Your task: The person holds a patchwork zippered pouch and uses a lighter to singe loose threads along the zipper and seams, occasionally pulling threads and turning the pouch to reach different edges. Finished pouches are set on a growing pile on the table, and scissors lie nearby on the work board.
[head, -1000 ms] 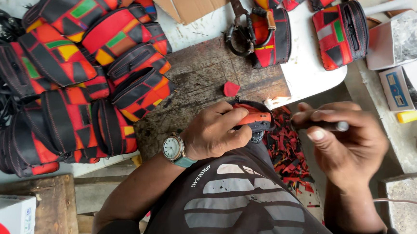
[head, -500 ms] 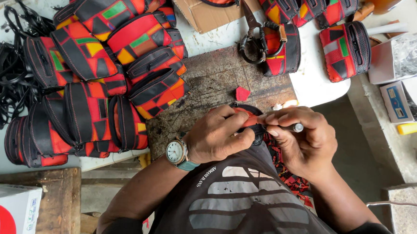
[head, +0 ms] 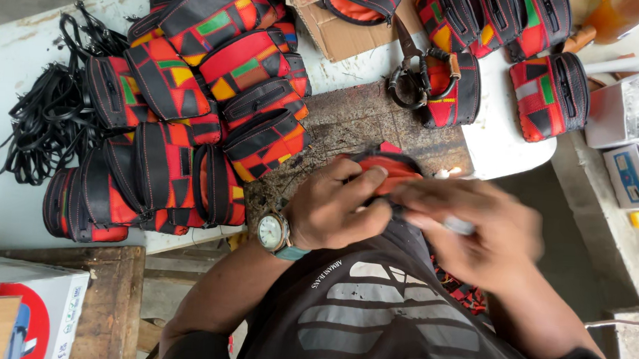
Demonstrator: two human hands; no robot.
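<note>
Near centre, over worn wooden block [head: 352, 126]: orange-and-black pouch [head: 390, 169] pinched in left hand [head: 336, 210], small pale tool [head: 458, 226] gripped in blurred right hand [head: 479, 230]; best steadied firmly, worked slowly; finished pouches [head: 191, 105] far left.

Both hands [head: 413, 218] on orange pouch [head: 388, 167]

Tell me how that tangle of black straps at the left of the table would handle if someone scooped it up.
The black straps look thin and lie in loose loops, so they would probably flop and droop. Being tangled, they would likely lift as one snagging clump. They seem light for their bulk, with loops trailing towards the stacked pouches.
</note>
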